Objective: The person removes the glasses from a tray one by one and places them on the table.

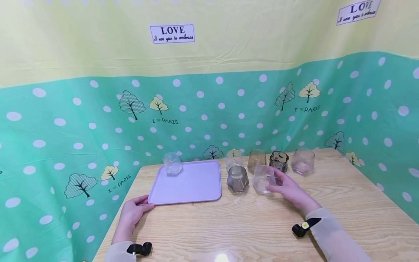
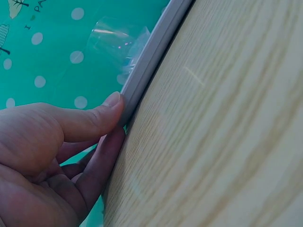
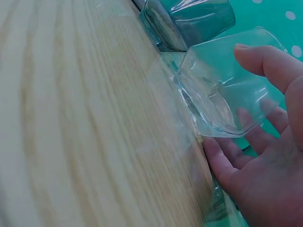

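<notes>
My left hand (image 1: 132,213) pinches the near left corner of a lilac tray (image 1: 190,185), thumb at its side edge in the left wrist view. One clear glass (image 1: 172,163) stands near the tray's far left corner. My right hand (image 1: 291,187) is round another clear glass (image 1: 263,180), thumb on the near side and fingers behind it. Through its wall some of the fingers (image 3: 258,137) show in the right wrist view. Just left of that glass stands a grey faceted glass (image 1: 238,179).
Behind the held glass, by the curtain (image 1: 196,120), stand a clear glass (image 1: 234,158), an amber-tinted glass (image 1: 256,160), a dark brown glass (image 1: 279,157) and a faintly pink glass (image 1: 303,161). All are on a wooden table (image 1: 209,225).
</notes>
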The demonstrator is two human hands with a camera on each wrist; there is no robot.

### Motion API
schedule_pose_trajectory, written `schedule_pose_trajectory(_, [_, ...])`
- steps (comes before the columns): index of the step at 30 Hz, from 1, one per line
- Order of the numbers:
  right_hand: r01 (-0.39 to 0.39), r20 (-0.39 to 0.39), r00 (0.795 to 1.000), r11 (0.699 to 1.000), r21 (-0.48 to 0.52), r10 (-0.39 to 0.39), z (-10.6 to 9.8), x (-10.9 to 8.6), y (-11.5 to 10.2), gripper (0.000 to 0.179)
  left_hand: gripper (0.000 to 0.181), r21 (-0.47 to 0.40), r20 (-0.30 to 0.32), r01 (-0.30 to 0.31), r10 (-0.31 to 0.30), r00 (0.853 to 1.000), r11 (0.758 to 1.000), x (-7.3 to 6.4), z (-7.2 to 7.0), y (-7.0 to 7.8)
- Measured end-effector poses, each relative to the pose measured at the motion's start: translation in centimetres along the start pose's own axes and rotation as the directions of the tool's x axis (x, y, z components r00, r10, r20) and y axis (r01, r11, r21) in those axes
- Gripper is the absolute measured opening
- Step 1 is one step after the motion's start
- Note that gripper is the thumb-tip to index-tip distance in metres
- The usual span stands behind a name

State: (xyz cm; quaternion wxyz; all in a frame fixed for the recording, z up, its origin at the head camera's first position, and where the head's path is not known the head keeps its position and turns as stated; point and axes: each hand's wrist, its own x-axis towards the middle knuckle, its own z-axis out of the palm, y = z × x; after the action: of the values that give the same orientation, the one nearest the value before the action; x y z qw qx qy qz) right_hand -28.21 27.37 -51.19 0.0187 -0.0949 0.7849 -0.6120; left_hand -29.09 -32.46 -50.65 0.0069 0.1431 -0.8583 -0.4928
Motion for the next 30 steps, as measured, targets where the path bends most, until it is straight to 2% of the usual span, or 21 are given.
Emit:
schedule_pose_trajectory(12, [0.018,0.033,0.999,0.999,-0.031,-0.017,-0.07,0.27,0.06,0.091,0.066,-0.019,0.003,0.009,-0.009,1.000,1.000,-0.19,-0.05,-0.12])
schedule_pose_trajectory(30, [0.024,0.046,0.999,1.000,0.017,-0.024,-0.03,0.00,-0.18,0.092,0.066,-0.017,0.009,0.014,-0.014,1.000,1.000,-0.07,-0.09,0.08])
